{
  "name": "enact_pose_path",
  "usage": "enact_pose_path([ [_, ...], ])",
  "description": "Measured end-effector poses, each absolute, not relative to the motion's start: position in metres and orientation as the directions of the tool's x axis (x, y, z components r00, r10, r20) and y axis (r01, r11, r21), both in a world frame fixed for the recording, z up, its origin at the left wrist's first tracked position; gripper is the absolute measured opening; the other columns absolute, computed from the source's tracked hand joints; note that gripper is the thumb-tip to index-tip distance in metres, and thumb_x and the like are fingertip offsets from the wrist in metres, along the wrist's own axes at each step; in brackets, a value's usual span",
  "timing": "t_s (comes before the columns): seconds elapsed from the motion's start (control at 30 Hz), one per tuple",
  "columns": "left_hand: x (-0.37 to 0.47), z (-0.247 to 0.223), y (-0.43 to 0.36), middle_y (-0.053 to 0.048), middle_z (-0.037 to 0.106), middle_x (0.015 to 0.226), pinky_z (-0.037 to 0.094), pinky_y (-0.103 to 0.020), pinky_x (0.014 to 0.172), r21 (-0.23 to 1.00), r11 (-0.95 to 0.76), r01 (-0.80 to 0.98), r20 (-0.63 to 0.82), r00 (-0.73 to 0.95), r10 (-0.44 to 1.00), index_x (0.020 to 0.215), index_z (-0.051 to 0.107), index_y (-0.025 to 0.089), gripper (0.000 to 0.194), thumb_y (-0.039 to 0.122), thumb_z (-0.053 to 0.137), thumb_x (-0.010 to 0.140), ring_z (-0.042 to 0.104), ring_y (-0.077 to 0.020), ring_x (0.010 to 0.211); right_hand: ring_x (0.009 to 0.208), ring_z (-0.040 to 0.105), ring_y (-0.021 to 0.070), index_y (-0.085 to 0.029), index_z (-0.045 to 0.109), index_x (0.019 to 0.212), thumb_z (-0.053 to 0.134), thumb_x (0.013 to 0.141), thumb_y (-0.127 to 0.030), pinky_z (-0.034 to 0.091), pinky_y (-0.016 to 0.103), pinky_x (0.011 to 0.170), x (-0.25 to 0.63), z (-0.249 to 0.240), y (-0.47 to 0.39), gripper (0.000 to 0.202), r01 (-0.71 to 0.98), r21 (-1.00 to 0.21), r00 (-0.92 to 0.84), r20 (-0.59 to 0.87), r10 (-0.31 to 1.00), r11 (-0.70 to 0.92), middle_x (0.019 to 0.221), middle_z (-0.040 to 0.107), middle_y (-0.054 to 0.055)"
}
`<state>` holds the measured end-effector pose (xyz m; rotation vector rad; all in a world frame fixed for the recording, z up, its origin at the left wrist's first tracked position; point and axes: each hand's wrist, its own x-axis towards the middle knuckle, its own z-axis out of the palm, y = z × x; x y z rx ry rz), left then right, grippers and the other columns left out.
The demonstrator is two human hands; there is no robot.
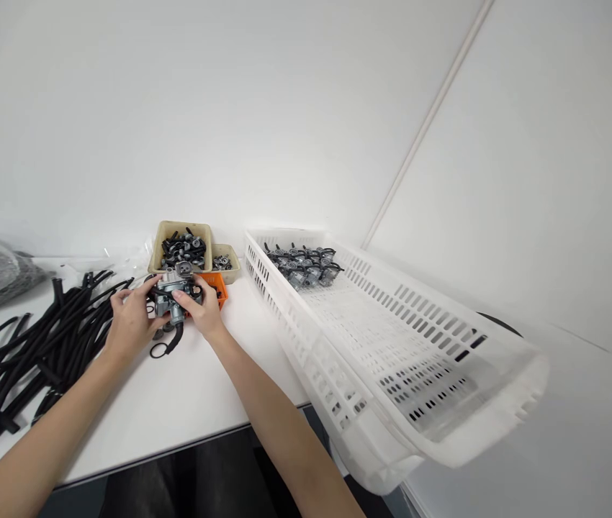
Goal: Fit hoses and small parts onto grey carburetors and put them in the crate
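Between my two hands, a metal carburetor (173,293) is held just above the white table. My left hand (134,315) grips its left side with the fingers closed round it. On the other side my right hand (202,308) holds it too, thumb pressed on the front of the body. A short black rubber piece and a thin black ring (158,350) hang from its lower end. Right behind the carburetor is an orange bin (218,280), partly hidden by it and my right hand.
Black rubber hoses (63,338) lie piled on the left, near a plastic bag (1,273). A cream bin (207,237) of black parts and a smaller bin (233,267) of small metal parts stand behind. A long white crate (333,360) at right holds several carburetors (306,266).
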<state>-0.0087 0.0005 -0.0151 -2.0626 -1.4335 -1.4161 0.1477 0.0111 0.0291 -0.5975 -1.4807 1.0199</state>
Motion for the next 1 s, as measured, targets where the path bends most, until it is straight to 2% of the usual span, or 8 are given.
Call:
enact_pose_path([
  [0.23,-0.0091,-0.0200,0.0011,-0.013,0.063,0.111,0.041,-0.050,0.089,0.262,-0.500,0.826,0.886,0.000,0.465,0.133,0.041,0.018,0.062,0.028,0.061,0.076,0.058,-0.0300,0.093,0.091,0.064,0.0216,-0.019,0.063,0.103,0.069,0.070,-0.043,0.052,0.035,0.085,0.1470,0.0319,0.0086,0.042,-0.194,-0.841,-0.219,0.540,0.813,0.505,0.097,0.067,0.004],
  [0.67,-0.0099,-0.0166,-0.0027,-0.013,0.063,0.113,0.039,-0.049,0.090,0.184,-0.492,0.851,0.896,0.060,0.440,0.137,0.036,0.021,0.068,0.023,0.065,0.075,0.062,-0.0278,0.087,0.089,0.063,0.0220,-0.018,0.061,0.102,0.068,0.070,-0.044,0.052,0.036,0.084,0.1470,0.0327,0.0061,0.042,-0.203,-0.844,-0.224,0.534,0.815,0.496,0.096,0.067,0.005],
  [0.83,-0.0086,-0.0164,-0.0018,-0.013,0.063,0.111,0.040,-0.052,0.091,0.204,-0.508,0.837,0.903,0.040,0.428,0.137,0.037,0.022,0.068,0.025,0.064,0.074,0.060,-0.0311,0.091,0.092,0.063,0.0223,-0.019,0.060,0.106,0.066,0.071,-0.046,0.051,0.036,0.086,0.1463,0.0315,0.0050,0.044,-0.163,-0.831,-0.209,0.556,0.804,0.532,0.099,0.066,0.005],
  [1.0,-0.0073,-0.0179,0.0011,-0.011,0.059,0.115,0.042,-0.049,0.091,0.175,-0.514,0.840,0.926,0.037,0.375,0.139,0.032,0.024,0.073,0.019,0.062,0.073,0.058,-0.0290,0.093,0.103,0.059,0.0241,-0.020,0.061,0.106,0.067,0.073,-0.041,0.048,0.037,0.094,0.1468,0.0344,0.0031,0.039,-0.062,-0.774,-0.200,0.628,0.752,0.631,0.110,0.064,0.007],
])
